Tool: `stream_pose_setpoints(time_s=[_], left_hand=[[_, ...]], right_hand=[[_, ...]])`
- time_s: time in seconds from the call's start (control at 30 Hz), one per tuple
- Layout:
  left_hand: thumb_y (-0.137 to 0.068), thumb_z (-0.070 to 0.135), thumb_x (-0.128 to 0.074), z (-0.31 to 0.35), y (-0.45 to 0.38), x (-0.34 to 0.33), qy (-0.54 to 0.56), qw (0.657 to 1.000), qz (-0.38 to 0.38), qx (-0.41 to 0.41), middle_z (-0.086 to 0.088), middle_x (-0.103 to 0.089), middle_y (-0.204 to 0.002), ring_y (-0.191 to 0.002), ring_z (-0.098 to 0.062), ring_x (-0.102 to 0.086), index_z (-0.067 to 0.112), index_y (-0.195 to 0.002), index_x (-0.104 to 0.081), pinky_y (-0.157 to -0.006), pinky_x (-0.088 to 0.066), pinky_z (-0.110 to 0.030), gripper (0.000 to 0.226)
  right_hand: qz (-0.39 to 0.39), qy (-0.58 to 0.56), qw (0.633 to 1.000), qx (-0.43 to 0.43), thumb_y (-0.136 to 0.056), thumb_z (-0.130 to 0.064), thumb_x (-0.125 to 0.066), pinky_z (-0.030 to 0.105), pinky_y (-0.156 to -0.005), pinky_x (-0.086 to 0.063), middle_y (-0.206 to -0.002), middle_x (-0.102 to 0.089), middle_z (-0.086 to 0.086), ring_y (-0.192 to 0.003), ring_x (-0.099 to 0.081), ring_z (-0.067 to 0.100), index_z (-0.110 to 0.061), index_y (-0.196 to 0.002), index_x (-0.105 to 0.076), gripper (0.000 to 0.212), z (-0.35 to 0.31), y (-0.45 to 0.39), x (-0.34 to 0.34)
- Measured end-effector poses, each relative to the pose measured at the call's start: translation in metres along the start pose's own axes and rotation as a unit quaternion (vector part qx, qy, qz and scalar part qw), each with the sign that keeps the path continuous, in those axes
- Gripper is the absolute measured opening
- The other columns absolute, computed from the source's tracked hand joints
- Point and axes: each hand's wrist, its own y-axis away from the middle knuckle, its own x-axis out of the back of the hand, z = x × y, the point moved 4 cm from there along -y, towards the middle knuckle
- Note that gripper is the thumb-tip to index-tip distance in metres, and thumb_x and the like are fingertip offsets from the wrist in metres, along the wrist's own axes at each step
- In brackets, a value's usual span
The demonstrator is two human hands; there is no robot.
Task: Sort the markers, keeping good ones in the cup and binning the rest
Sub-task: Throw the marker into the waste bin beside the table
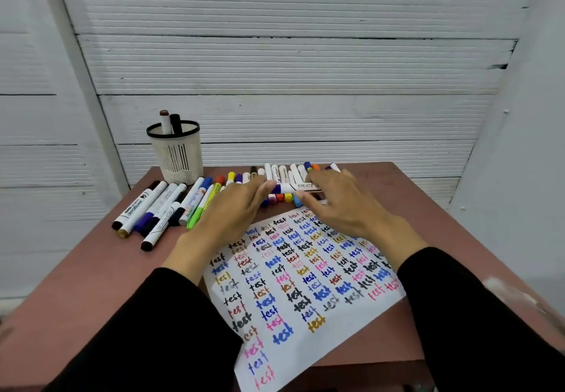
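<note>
Here, on the brown table: one pale mesh cup with a black rim, standing at 10 o'clock near the far edge. Contents: two markers upright, one with a brown cap, one black; their lower ends are hidden by the cup wall.

Loose markers, a fanned row from 9 o'clock round to 12 o'clock along the far edge, caps in black, gold, blue, green, yellow, red, purple and orange. Those behind the hands are partly covered, so no count is possible.

One white marker with a blue band, lying crosswise at 12 o'clock, pinched at either end: left hand on the capped end, right hand on the barrel. Fingers of both curl over it; its printed label is only partly legible.

One sheet of paper, nearest the viewer, covered in many-coloured "test" scribbles, its far edge under the hands. Black sleeves cover both forearms.
</note>
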Motion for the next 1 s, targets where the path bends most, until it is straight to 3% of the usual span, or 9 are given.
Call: stream_pose_setpoints(time_s=[0.2,0.3,0.47,0.6,0.67,0.77,0.83,0.9,1.0], left_hand=[[-0.097,0.05,-0.016,0.004,0.001,-0.002,0.037,0.999,0.004,0.037,0.002,-0.042,-0.05,-0.051,-0.015,-0.041,0.02,-0.052,-0.041,-0.058,-0.028,-0.033,0.06],[-0.087,0.062,-0.01,0.009,0.001,0.001,0.042,0.999,-0.001,0.022,0.001,-0.041,-0.051,-0.052,-0.017,-0.04,0.023,-0.054,-0.04,-0.056,-0.027,-0.033,0.059],[-0.094,0.054,-0.015,0.003,0.0,-0.003,0.039,0.999,0.003,-0.012,-0.013,-0.054,-0.06,-0.061,-0.025,-0.05,0.004,-0.073,-0.061,-0.059,-0.033,-0.035,0.071],[-0.095,0.05,-0.015,0.005,0.001,-0.005,0.035,0.999,0.013,-0.023,-0.004,-0.052,-0.057,-0.058,-0.02,-0.048,0.011,-0.067,-0.057,-0.058,-0.027,-0.031,0.063],[-0.095,0.049,-0.014,0.008,0.001,-0.002,0.021,0.999,0.03,-0.029,-0.01,-0.053,-0.057,-0.057,-0.023,-0.049,0.01,-0.065,-0.054,-0.058,-0.029,-0.033,0.063],[-0.099,0.053,-0.017,0.0,0.001,0.005,0.056,0.995,0.084,-0.005,-0.016,-0.046,-0.053,-0.053,-0.03,-0.046,0.004,-0.058,-0.044,-0.058,-0.035,-0.044,0.069],[-0.096,0.063,-0.018,-0.009,0.0,0.008,0.122,0.987,0.105,0.026,-0.018,-0.048,-0.057,-0.058,-0.032,-0.049,0.001,-0.063,-0.046,-0.061,-0.039,-0.046,0.075],[-0.097,0.061,-0.02,-0.008,0.0,0.005,0.184,0.978,0.089,0.025,-0.006,-0.05,-0.057,-0.057,-0.022,-0.047,0.01,-0.068,-0.047,-0.062,-0.037,-0.038,0.064],[-0.095,0.05,-0.03,-0.001,0.001,-0.006,0.247,0.969,0.013,0.02,0.004,-0.055,-0.059,-0.055,-0.005,-0.046,0.016,-0.077,-0.045,-0.061,-0.038,-0.022,0.042]], right_hand=[[-0.009,-0.007,1.0,0.022,-0.102,-0.045,-0.036,0.035,-0.08,-0.036,-0.084,-0.057,-0.006,-0.076,-0.049,0.016,-0.022,-0.095,-0.048,0.027,-0.015,0.003,-0.013],[-0.037,-0.042,0.998,0.026,-0.099,-0.053,-0.036,0.032,-0.059,-0.037,-0.07,-0.056,-0.005,-0.065,-0.05,0.013,-0.031,-0.093,-0.044,0.024,-0.019,0.002,-0.018],[-0.042,-0.04,0.998,0.011,-0.095,-0.063,-0.032,0.024,-0.054,-0.027,-0.061,-0.055,-0.005,-0.056,-0.046,0.004,-0.035,-0.108,-0.059,0.041,-0.015,0.001,-0.017],[-0.098,-0.116,0.988,-0.009,-0.095,-0.063,-0.035,0.029,-0.056,-0.029,-0.057,-0.043,-0.004,-0.052,-0.038,0.011,-0.022,-0.085,-0.062,0.05,-0.018,0.002,-0.018],[-0.139,-0.192,0.971,-0.04,-0.093,-0.064,-0.039,0.032,-0.06,-0.029,-0.057,-0.033,-0.006,-0.051,-0.029,0.013,-0.013,-0.068,-0.047,0.057,-0.015,0.003,-0.02],[-0.177,-0.282,0.939,-0.087,-0.089,-0.069,-0.045,0.035,-0.086,-0.046,-0.056,-0.025,-0.006,-0.048,-0.023,0.012,-0.021,-0.061,-0.027,0.058,-0.006,0.006,-0.021],[-0.173,-0.279,0.936,-0.124,-0.093,-0.063,-0.043,0.026,-0.077,-0.048,-0.06,-0.04,0.0,-0.048,-0.034,0.007,-0.013,-0.07,-0.039,0.055,0.007,0.007,-0.014],[-0.154,-0.31,0.923,-0.169,-0.098,-0.052,-0.04,0.021,-0.054,-0.039,-0.074,-0.052,0.005,-0.054,-0.04,0.008,-0.018,-0.104,-0.048,0.035,0.02,0.008,-0.004],[-0.062,-0.462,0.855,-0.228,-0.104,-0.022,-0.041,0.021,-0.043,-0.031,-0.076,-0.054,0.007,-0.05,-0.043,0.01,-0.024,-0.112,-0.041,0.009,0.042,0.01,0.013]])
